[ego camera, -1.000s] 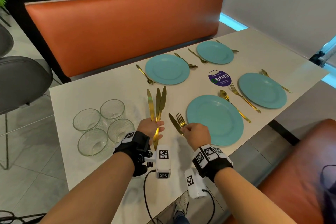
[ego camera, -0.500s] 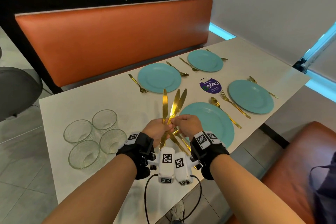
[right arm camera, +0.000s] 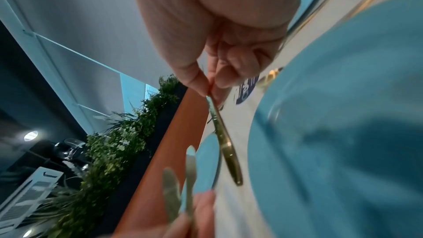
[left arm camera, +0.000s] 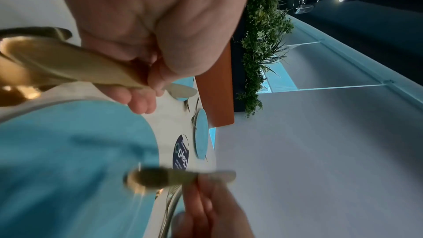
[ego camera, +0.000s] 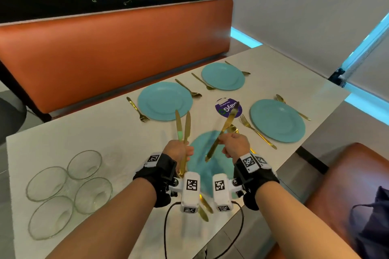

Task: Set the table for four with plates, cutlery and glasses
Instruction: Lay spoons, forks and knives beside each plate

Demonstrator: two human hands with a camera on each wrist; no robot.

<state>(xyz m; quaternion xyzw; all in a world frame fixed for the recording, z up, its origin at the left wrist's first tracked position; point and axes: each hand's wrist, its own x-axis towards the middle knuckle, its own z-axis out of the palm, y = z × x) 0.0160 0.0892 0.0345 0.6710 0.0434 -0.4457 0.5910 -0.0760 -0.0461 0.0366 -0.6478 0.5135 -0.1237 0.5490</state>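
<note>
Fingers point(ego camera: 228, 142) of the right hand point(ego camera: 233, 145) pinched one stiff, slippery gold knife point(ego camera: 222, 133) mid-handle, while the left hand point(ego camera: 177, 150) gripped two knives point(ego camera: 183, 126).

The long shiny gold metal knives point(ego camera: 182, 130) looked smooth, the round blue plates point(ego camera: 277, 120) were smooth with a soft shine, the four round clear glass bowls point(ego camera: 69, 191) were see-through, and the orange leather-like bench point(ego camera: 113, 57) looked smooth and dull.

Round purple sticker point(ego camera: 228, 107) on the table point(ego camera: 84, 132), upside-down white lettering "ClayG", smaller print illegible
</note>
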